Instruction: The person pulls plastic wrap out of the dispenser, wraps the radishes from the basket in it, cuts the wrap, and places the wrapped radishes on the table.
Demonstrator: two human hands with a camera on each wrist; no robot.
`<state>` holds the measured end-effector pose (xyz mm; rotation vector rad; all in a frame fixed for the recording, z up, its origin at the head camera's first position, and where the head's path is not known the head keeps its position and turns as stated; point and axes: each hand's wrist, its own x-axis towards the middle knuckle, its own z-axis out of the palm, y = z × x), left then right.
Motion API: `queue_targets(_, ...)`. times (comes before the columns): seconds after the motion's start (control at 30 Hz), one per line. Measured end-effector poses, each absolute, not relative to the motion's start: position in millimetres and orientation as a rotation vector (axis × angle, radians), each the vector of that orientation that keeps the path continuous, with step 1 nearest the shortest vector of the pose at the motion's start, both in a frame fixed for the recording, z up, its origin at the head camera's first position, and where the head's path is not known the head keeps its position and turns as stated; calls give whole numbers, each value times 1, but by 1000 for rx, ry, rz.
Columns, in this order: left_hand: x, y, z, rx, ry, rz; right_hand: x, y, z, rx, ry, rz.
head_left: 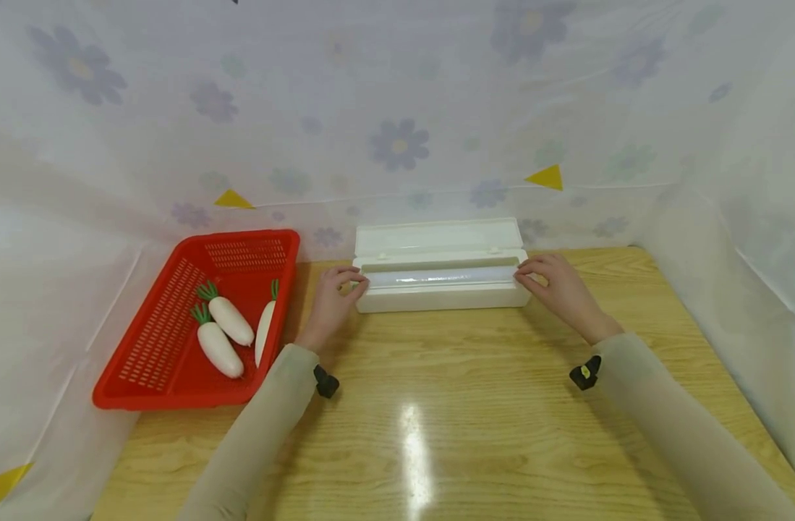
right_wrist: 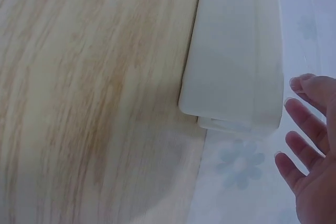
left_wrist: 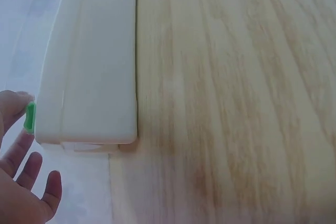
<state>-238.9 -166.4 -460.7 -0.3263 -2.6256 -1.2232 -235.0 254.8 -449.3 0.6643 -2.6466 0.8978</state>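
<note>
A long white cling film box [head_left: 443, 299] lies on the table, its lid [head_left: 436, 236] raised at the back. Inside is a roll of clear cling film [head_left: 443, 276], shiny along its length. At the box's left end my left hand [head_left: 335, 297] pinches the film's edge between thumb and forefinger, the other fingers loosely bent. Close by those fingertips, a small green piece [left_wrist: 30, 118] shows at the box's edge. My right hand [head_left: 560, 289] pinches the film at the right end; in the right wrist view its other fingers spread apart. The pinched film itself is hardly visible.
A red plastic basket [head_left: 150, 401] stands at the left, holding a white radish [head_left: 219, 349], a second radish [head_left: 231, 320] and a third radish [head_left: 265, 329] partly behind its rim. A flowered white curtain [head_left: 397, 94] rises behind the wooden table [head_left: 475, 412].
</note>
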Motion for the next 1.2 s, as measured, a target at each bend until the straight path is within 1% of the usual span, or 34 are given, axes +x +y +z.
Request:
queue_targets(0.33, -244, -164, -455, -301, -2596, -1333, -236, 256, -445, 506, -2781, 1084)
queue_targets(0.63, -246, -165, -455, -102, -2586, -1553, -244, 259, -449, 296, -2797, 1241)
queue_targets(0.8, -249, -165, -454, -99, -2550, -1624, -247, 259, -446, 202, -2804, 1384)
queue_targets(0.9, -250, -164, -454, -120, -2549, -1621, -247, 257, -446, 192, -2800, 1426)
queue_targets(1.07, -250, -163, -454, -140, -2553, -1597, -249, 257, -448, 252, -2787, 1389)
queue_targets(1.2, -251, -163, -456, -101, -2506, -1625, -249, 257, -448, 208, -2794, 1406)
